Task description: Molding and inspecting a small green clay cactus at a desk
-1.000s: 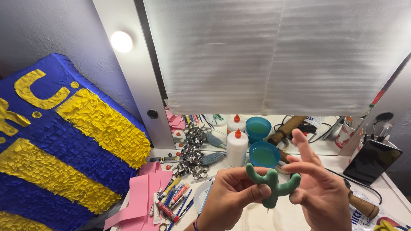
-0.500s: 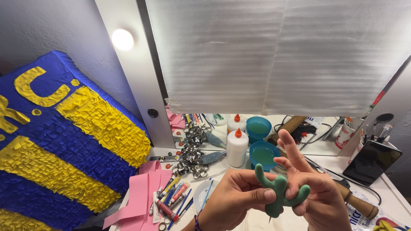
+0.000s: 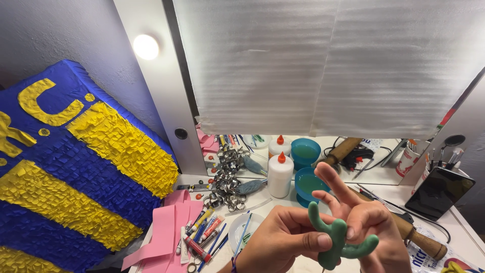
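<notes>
Green clay cactus (image 3: 336, 242) held mid-air above bench (image 3: 470, 227) — left hand (image 3: 283, 240) pinching trunk, thumb on front. Right hand (image 3: 369, 225) cradling side arm, fingers splayed. Best press lightly, support thin arms. White glue bottle (image 3: 279, 174), teal bowl (image 3: 309, 184) behind.

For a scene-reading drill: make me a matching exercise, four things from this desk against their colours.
Things:
1. cactus figure held between left hand and right hand
2. glue bottle
3. bowl
4. paper strips

Colours:
A. pink
B. white with orange cap
C. green
D. blue

Pairs: 1-C, 2-B, 3-D, 4-A
</notes>
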